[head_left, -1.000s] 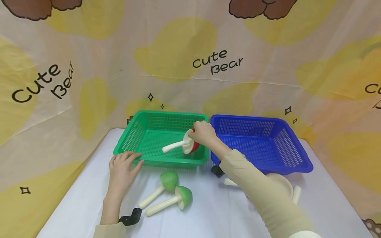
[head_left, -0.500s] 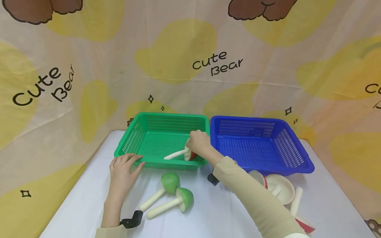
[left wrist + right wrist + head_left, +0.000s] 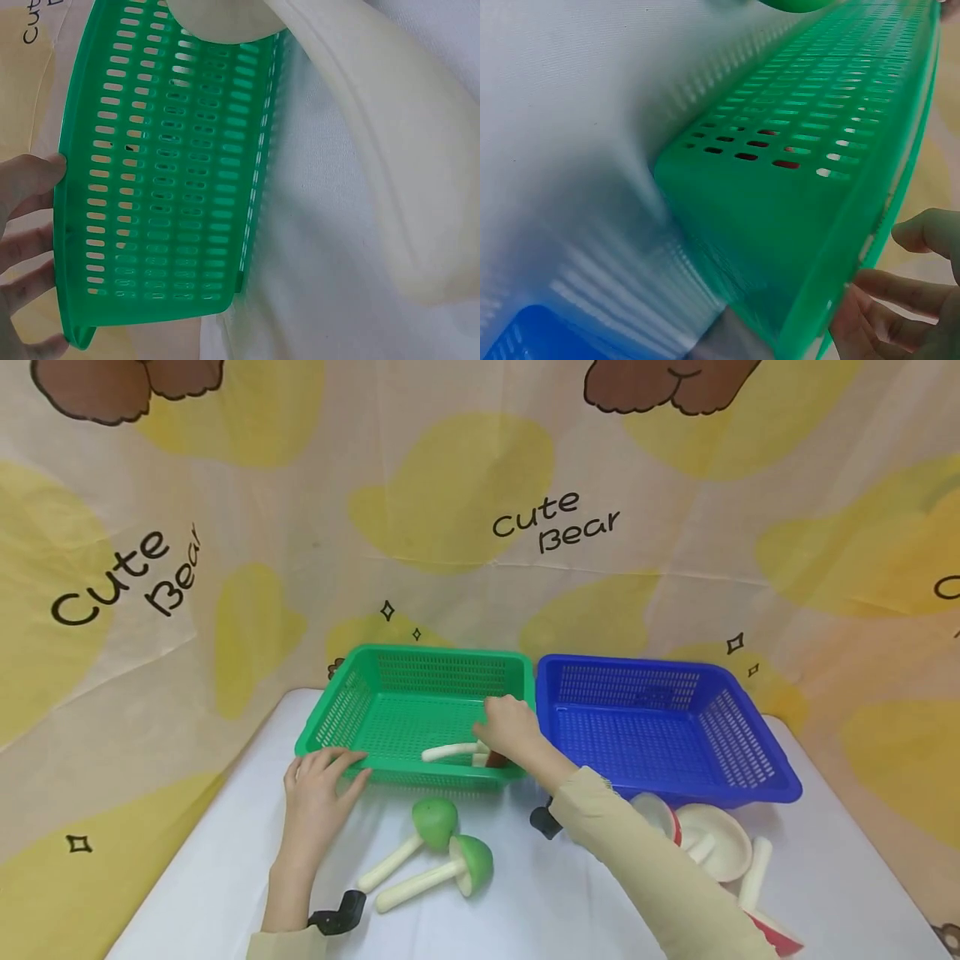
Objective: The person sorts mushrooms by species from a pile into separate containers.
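I look down at my two hands. My right hand [image 3: 508, 727] is low inside the green basket [image 3: 420, 714] now. A second ago it was higher, with the red mushroom [image 3: 468, 753] tipped up in the air. Now the mushroom lies on the basket floor by the near wall, its white stem pointing left. My fingers are still down on its cap, but the basket wall hides them, so I cannot tell if they still pinch it or have let go. I think the mushroom is as good as put down, and the hand only needs to come away.

My left hand [image 3: 318, 785] has not moved. Its fingers are spread out and rest on the near left rim of the green basket, holding it steady. It grips nothing.

Two green mushrooms [image 3: 438, 852] lie on the white table [image 3: 225, 860], just in front of the green basket, touching each other. The blue basket [image 3: 660, 727] sits right beside the green one and looks empty. More red mushrooms [image 3: 712, 852] lie in front of it, by my right sleeve.
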`<state>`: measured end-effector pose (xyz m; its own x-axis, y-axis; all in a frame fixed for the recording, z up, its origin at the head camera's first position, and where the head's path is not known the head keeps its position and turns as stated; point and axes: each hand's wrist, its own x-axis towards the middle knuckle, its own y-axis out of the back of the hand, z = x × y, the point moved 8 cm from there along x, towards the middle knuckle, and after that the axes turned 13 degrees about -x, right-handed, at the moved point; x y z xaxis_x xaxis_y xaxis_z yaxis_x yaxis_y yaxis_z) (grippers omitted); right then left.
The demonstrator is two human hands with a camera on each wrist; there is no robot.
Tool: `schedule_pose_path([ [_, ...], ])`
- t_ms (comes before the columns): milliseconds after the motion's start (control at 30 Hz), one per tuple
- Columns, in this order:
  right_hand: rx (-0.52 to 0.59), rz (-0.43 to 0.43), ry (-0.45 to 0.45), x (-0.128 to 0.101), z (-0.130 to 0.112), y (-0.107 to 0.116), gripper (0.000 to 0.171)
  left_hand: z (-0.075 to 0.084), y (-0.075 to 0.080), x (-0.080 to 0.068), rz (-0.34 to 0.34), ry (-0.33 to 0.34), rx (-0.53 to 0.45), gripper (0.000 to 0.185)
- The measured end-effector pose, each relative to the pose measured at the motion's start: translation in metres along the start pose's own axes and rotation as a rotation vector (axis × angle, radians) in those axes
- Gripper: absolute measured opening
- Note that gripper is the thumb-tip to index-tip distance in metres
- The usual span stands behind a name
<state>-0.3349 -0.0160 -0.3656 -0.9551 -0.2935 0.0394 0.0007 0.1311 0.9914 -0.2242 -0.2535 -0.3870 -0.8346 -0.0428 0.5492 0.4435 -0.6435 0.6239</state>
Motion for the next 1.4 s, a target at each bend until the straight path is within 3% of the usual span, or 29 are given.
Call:
schedule_pose_path([
  [167, 0.032, 0.001, -0.001, -0.007, 0.005, 0.009, 0.016, 0.001, 0.001, 0.001, 0.003, -0.007, 0.004, 0.024],
  [333, 0.034, 0.014, 0.015, -0.019, 0.011, 0.020, 0.029, 0.001, 0.001, 0.001, 0.004, -0.009, 0.007, 0.024],
  [933, 0.073, 0.147, 0.161, -0.068, 0.018, 0.061, 0.021, 0.000, -0.001, 0.001, -0.005, -0.006, -0.002, 0.024],
  [1400, -0.016, 0.235, 0.237, -0.107, 0.046, 0.081, 0.021, 0.000, -0.002, 0.002, -0.010, 0.008, -0.008, 0.025],
])
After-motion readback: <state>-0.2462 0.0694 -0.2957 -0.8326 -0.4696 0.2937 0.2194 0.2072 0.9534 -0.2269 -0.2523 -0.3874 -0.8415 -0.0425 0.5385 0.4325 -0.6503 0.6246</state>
